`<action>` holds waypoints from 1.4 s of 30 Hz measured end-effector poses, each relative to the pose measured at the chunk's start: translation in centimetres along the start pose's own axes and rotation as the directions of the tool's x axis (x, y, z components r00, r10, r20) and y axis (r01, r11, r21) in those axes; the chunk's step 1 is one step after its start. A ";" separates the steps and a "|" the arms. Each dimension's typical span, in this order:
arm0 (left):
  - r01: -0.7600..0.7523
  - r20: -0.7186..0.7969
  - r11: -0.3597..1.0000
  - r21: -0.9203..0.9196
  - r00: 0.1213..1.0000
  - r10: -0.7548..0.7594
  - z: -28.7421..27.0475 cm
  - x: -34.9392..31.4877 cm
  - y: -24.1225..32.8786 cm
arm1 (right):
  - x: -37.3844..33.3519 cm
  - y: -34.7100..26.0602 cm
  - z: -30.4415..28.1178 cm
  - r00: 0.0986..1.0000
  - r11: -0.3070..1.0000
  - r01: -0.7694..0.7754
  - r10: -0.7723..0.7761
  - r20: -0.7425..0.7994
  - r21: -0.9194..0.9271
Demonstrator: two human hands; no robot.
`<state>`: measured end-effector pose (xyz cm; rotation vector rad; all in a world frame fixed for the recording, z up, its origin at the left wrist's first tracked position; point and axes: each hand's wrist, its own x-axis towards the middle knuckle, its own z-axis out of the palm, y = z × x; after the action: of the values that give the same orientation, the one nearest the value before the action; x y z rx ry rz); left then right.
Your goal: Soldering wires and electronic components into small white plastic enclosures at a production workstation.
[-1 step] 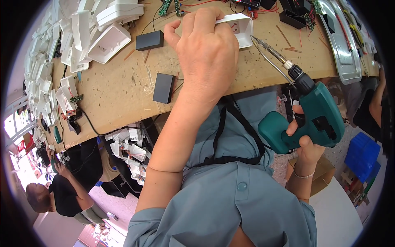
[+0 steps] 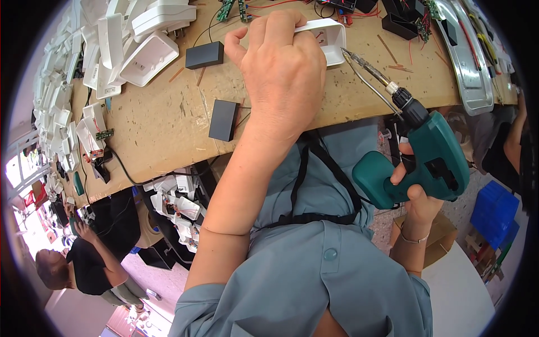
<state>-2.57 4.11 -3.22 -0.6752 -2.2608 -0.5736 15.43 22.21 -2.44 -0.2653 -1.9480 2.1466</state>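
Note:
My left hand [image 2: 285,76] is closed on the rim of a white plastic housing [image 2: 336,42], an open box with small metal contacts inside. Most of its near wall is hidden behind my fingers. In my right hand [image 2: 422,206] is a green soldering gun [image 2: 441,146], gripped by its handle with a finger at the black trigger. Its pointed tip and thin solder feed tube reach up and left to the housing's right edge. Whether the tip touches the housing I cannot tell. Two black boxes [image 2: 204,55] with wires lie left of my left hand and wrist.
White housings [image 2: 149,59] are heaped on the bench's left. A metal tray [image 2: 470,84] with wires stands at the right, near black cases [image 2: 400,25] and circuit boards. Thin brown strips lie on the benchtop [image 2: 163,123]. A co-worker [image 2: 92,261] works at lower left.

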 end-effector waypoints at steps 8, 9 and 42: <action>-0.010 -0.003 1.000 0.004 1.000 0.010 0.1 0.0 0.0 | 1.0 0.0 0.7 0.999 0.996 0.035 -0.032 0.038 -0.082; -0.013 -0.009 1.000 0.014 1.000 0.013 0.1 0.0 0.0 | 1.1 0.0 0.9 0.999 0.996 0.033 -0.029 0.041 -0.088; 0.014 0.096 0.997 0.078 0.995 -0.022 -1.2 1.1 0.6 | 2.0 -0.1 1.6 0.996 0.963 -0.003 0.026 0.082 -0.270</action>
<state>-2.28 4.25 -1.45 -0.6570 -2.3682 -0.4683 13.04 21.33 -2.15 -0.2386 -2.2951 1.9258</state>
